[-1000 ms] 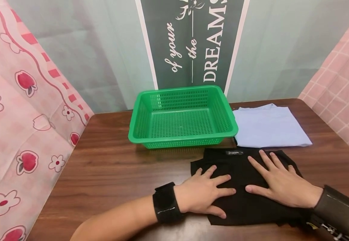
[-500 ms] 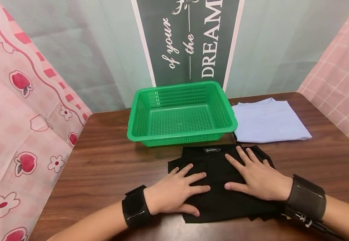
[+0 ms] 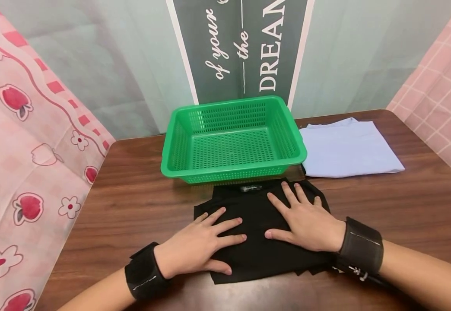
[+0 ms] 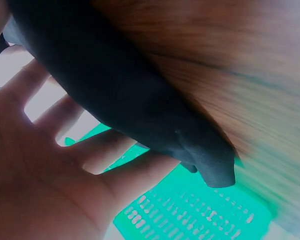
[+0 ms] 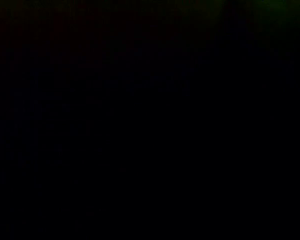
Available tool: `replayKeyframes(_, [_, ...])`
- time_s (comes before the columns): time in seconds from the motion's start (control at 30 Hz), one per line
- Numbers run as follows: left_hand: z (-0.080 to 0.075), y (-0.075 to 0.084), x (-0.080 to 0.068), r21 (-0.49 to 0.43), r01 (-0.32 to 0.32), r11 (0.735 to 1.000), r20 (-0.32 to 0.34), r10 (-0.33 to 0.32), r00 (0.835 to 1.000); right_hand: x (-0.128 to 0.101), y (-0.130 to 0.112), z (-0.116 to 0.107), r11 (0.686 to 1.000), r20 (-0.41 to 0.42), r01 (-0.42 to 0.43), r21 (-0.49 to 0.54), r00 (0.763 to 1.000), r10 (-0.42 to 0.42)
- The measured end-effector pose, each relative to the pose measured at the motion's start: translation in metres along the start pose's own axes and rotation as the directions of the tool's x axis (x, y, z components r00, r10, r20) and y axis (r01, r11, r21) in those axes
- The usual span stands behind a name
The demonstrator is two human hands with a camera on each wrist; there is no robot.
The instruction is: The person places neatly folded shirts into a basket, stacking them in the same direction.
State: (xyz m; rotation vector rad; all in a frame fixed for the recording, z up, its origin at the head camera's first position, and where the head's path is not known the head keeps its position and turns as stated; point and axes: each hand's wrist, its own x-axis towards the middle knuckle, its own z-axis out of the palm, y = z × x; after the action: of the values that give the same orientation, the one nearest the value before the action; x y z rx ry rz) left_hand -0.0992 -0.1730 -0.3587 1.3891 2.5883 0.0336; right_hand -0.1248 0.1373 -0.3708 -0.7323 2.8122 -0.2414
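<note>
In the head view a folded black shirt lies on the table in front of the basket, with a small label at its far edge. My left hand rests on its left part, fingers spread. On the right part lies my right hand, its fingers also spread and straight. From the left wrist view, the shirt runs above the palm of the left hand, whose fingers reach under its edge in the picture. Almost everything is black in the right wrist view.
A green plastic basket stands behind the shirt, with nothing visible inside. To its right lies a folded pale lavender cloth. The brown wooden table ends at hanging cloths on the back and sides.
Both hands have moved left together, and the black shirt has slid left with them across the table. It now lies in front of the basket. The hands keep their spread pose.
</note>
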Motion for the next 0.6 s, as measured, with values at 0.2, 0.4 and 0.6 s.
replayKeyframes(0.2, [-0.002, -0.008, -0.009, 0.006, 0.001, 1.000, -0.024, -0.001, 1.000, 0.009, -0.011, -0.001, 1.000, 0.003, 0.016, 0.012, 1.000, -0.016])
replayKeyframes(0.4, [-0.011, -0.009, -0.002, -0.016, 0.013, 1.000, -0.020, -0.014, 1.000, 0.011, -0.011, -0.005, 0.999, 0.019, 0.010, 0.050, 1.000, -0.011])
replayKeyframes(0.6, [-0.020, -0.003, 0.008, -0.078, 0.076, 0.994, -0.008, -0.077, 0.997, 0.008, -0.007, -0.009, 0.995, 0.051, 0.026, 0.098, 0.998, -0.031])
